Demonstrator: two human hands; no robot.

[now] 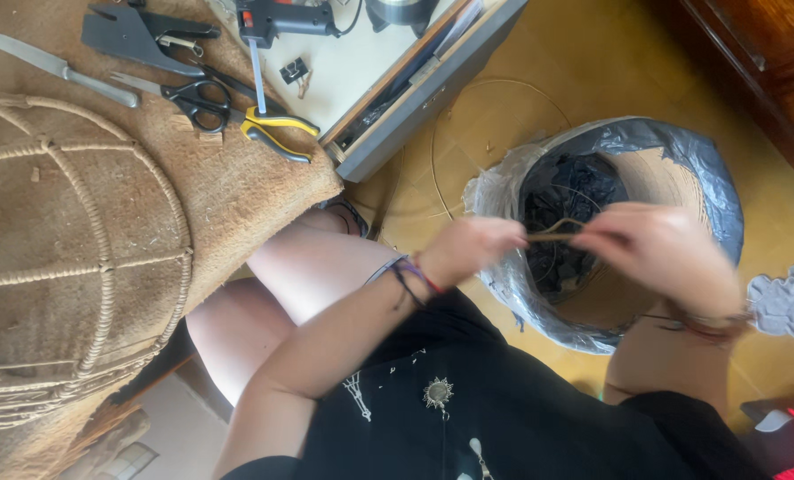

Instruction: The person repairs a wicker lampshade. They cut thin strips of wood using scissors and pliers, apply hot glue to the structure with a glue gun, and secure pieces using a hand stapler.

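Observation:
My left hand [468, 249] and my right hand [659, 253] pinch the two ends of a short piece of brown cord or twig [553, 234] and hold it over a bin lined with a grey plastic bag [681, 147]. Both hands are blurred by motion. Dark scraps lie inside the bin [566, 196]. My bare knee [312, 258] is below the left hand.
At the left, a rope-wrapped wire frame [86, 258] lies on burlap cloth [228, 187]. Above it are a knife [55, 67], scissors [197, 93], yellow-handled pliers [277, 133], a glue gun [277, 18] and a wooden-edged board [433, 80]. A wire hoop [504, 84] lies on the yellow floor.

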